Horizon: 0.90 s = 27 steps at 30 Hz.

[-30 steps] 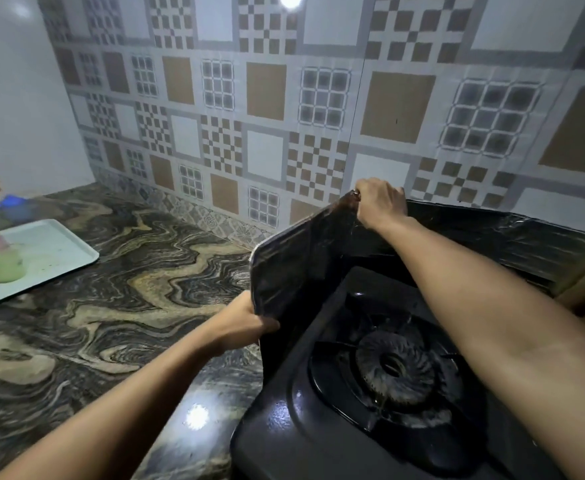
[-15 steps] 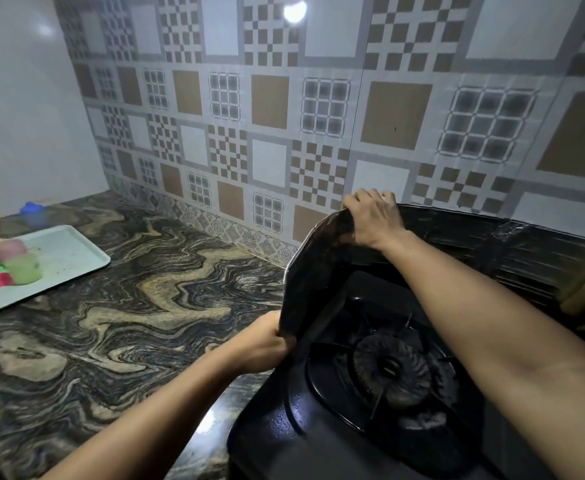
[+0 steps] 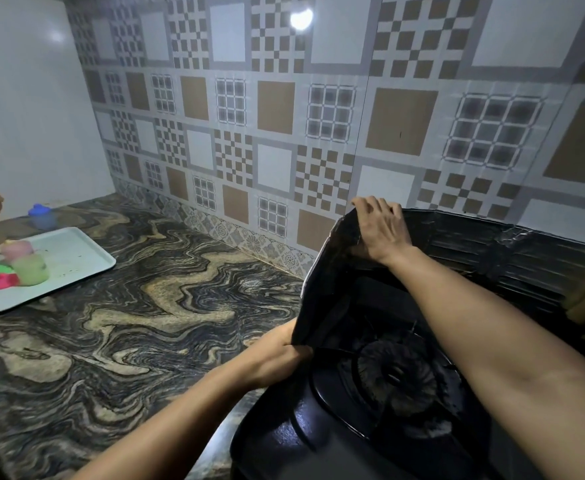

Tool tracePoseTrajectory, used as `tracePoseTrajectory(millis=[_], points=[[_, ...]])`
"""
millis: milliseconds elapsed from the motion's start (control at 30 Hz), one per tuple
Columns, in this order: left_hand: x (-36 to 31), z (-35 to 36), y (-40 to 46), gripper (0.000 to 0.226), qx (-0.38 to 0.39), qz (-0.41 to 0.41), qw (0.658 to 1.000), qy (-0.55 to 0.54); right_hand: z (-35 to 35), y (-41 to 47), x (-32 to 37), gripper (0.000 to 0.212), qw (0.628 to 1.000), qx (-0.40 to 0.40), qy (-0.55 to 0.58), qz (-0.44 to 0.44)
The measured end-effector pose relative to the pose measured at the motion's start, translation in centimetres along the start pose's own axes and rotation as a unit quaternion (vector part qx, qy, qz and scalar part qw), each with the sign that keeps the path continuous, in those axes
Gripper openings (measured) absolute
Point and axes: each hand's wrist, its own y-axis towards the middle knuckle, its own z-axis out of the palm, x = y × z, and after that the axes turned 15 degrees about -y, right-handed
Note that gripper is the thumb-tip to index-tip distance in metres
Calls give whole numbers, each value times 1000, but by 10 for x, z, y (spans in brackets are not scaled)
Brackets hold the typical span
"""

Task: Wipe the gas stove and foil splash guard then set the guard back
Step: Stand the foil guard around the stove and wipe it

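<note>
A patterned tile wall of brown squares, checkers and grids runs behind the fingers, with a bright light glare high above them. Further left of the fingers it meets a plain white wall at a corner. Below and left of the fingers spreads a swirled dark and tan marble countertop, edged at the wall by a floral border strip.

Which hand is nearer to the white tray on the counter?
Left. The left hand grips the splash guard's lower edge on the side facing the white tray. The right hand holds the guard's top corner, farther from it.
</note>
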Motion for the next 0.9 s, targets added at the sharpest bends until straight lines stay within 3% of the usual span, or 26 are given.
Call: tracePoseTrajectory(millis=[67, 200, 300, 467, 600, 667, 767, 900], points=[[0, -1, 1, 23, -2, 7, 1000, 8, -1, 3, -2, 79, 1000, 5, 7, 9], [2, 1, 6, 15, 3, -2, 999, 47, -9, 9, -15, 51, 996, 41, 9, 80], [0, 2, 16, 11, 2, -12, 1000, 26, -10, 11, -26, 42, 991, 81, 6, 108], [-6, 5, 35, 19, 5, -3, 999, 37, -3, 18, -36, 30, 988, 30, 52, 139], [-8, 5, 50, 28, 3, -5, 1000, 9, 5, 23, -36, 15, 994, 22, 40, 97], [-7, 7, 55, 14, 6, -12, 1000, -2, 8, 23, -39, 15, 994, 6, 34, 101], [-3, 10, 62, 14, 8, -21, 1000, -19, 12, 21, -46, 19, 994, -1, 32, 106], [1, 7, 66, 11, -4, -19, 1000, -18, 13, 19, -53, 48, 992, 75, 67, 70]])
